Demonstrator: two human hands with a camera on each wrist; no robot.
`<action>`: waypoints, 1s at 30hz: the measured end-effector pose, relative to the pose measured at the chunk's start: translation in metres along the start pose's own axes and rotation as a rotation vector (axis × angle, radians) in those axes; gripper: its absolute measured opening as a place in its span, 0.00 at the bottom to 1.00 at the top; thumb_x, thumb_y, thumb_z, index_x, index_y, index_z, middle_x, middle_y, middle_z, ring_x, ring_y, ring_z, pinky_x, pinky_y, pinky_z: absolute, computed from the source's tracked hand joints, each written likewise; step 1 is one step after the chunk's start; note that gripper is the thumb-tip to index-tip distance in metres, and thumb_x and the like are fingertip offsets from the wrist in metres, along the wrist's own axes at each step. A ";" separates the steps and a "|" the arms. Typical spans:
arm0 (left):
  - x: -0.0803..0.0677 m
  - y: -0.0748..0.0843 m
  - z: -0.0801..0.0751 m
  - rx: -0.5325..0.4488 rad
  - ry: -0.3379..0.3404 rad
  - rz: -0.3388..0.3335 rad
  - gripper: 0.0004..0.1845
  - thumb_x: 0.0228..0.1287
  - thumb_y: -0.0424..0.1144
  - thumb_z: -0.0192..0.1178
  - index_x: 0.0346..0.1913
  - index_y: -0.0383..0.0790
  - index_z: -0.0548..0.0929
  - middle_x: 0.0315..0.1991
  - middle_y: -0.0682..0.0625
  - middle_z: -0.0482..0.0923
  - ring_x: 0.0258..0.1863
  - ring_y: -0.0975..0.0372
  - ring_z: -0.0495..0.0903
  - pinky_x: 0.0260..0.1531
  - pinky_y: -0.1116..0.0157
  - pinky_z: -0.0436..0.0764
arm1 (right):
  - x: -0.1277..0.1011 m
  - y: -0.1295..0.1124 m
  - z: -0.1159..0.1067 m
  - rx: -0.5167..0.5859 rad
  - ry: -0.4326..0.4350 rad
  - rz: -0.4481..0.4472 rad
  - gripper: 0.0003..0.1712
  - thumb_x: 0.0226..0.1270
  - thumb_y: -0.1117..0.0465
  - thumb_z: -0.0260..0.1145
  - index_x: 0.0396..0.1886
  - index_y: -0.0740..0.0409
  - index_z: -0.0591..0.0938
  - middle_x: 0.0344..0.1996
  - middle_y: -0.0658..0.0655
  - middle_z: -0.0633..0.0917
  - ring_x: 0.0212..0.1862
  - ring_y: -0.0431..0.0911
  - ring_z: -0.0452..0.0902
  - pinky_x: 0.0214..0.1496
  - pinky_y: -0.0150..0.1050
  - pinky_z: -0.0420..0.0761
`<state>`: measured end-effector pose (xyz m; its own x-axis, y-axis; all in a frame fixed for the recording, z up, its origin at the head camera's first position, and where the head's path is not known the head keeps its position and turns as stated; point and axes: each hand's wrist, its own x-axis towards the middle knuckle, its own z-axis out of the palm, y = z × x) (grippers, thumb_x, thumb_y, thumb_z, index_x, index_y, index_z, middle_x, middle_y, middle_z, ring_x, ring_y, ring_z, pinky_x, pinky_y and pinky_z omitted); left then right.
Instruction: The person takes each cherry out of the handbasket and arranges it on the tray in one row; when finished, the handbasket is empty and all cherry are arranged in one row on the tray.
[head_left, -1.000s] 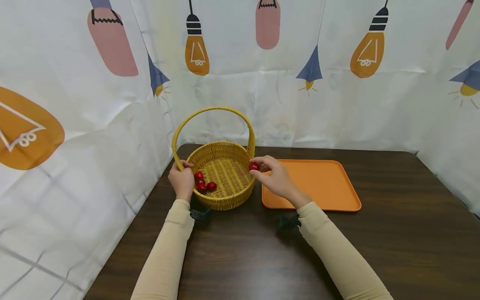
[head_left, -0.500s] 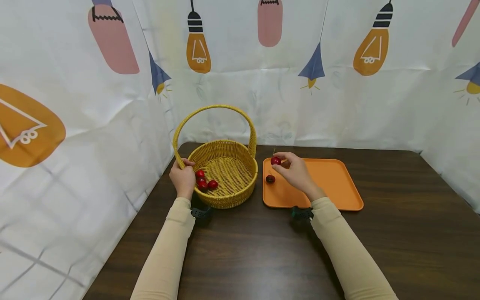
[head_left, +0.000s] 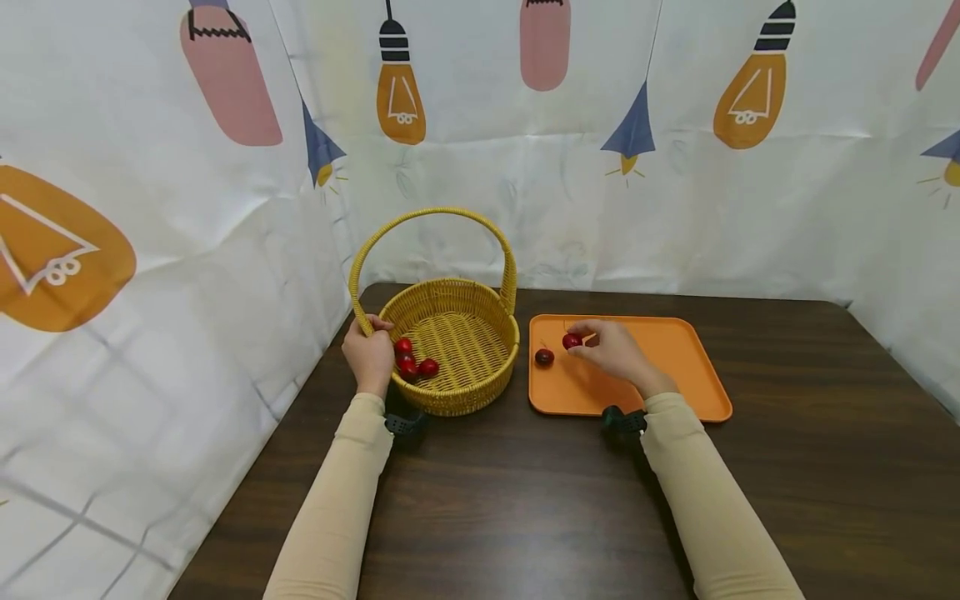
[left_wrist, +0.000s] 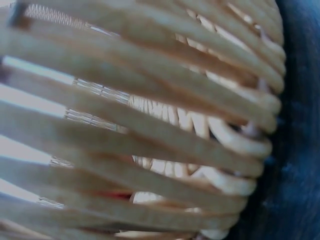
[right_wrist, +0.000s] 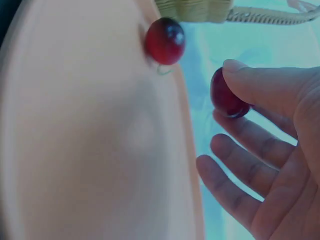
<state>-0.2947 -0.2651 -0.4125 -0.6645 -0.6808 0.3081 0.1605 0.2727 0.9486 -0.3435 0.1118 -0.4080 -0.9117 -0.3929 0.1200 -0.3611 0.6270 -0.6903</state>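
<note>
A yellow wicker basket (head_left: 457, 402) with a tall arched handle stands at the left of the table. My left hand (head_left: 369, 360) grips the base of its handle at the left rim. Several red cherries (head_left: 428, 367) lie together inside, near that hand. Between thumb and index finger my right hand (head_left: 618, 354) pinches a dark red cherry (right_wrist: 227, 95), held just above the orange tray (head_left: 678, 367). Another cherry (head_left: 544, 357) lies on the tray's left part, also seen in the right wrist view. Basket weave fills the left wrist view, with a bit of red behind it.
The dark wooden table (head_left: 495, 500) extends in front of the basket and tray and to the right. A white curtain (head_left: 465, 179) printed with lamps hangs along the back and left. The tray stands just right of the basket.
My right hand has moved right from the basket's rim to over the tray, then lowered, carrying its cherry. The tray's other cherry came into sight from behind it. My left hand stays on the handle.
</note>
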 end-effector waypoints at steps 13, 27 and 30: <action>-0.001 0.001 0.000 -0.020 -0.005 0.003 0.09 0.57 0.25 0.48 0.32 0.35 0.79 0.34 0.39 0.83 0.28 0.54 0.71 0.33 0.63 0.65 | 0.001 0.018 0.005 -0.002 -0.017 0.032 0.21 0.63 0.57 0.69 0.54 0.59 0.80 0.49 0.60 0.81 0.46 0.54 0.78 0.40 0.43 0.78; -0.004 0.002 0.000 -0.005 0.021 0.000 0.08 0.58 0.26 0.49 0.33 0.34 0.79 0.34 0.38 0.83 0.32 0.54 0.73 0.36 0.63 0.66 | 0.001 0.019 0.007 -0.027 -0.093 0.010 0.23 0.62 0.55 0.71 0.54 0.59 0.82 0.46 0.58 0.84 0.42 0.51 0.77 0.43 0.42 0.77; -0.004 0.002 0.001 -0.001 0.022 0.004 0.07 0.57 0.27 0.49 0.32 0.34 0.79 0.34 0.38 0.83 0.31 0.54 0.73 0.34 0.62 0.66 | 0.001 0.017 0.007 -0.029 -0.104 0.015 0.23 0.62 0.55 0.70 0.55 0.59 0.82 0.47 0.58 0.84 0.42 0.51 0.77 0.42 0.41 0.76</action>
<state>-0.2927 -0.2614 -0.4120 -0.6475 -0.6947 0.3132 0.1637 0.2746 0.9475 -0.3493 0.1176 -0.4249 -0.8922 -0.4504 0.0344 -0.3550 0.6520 -0.6699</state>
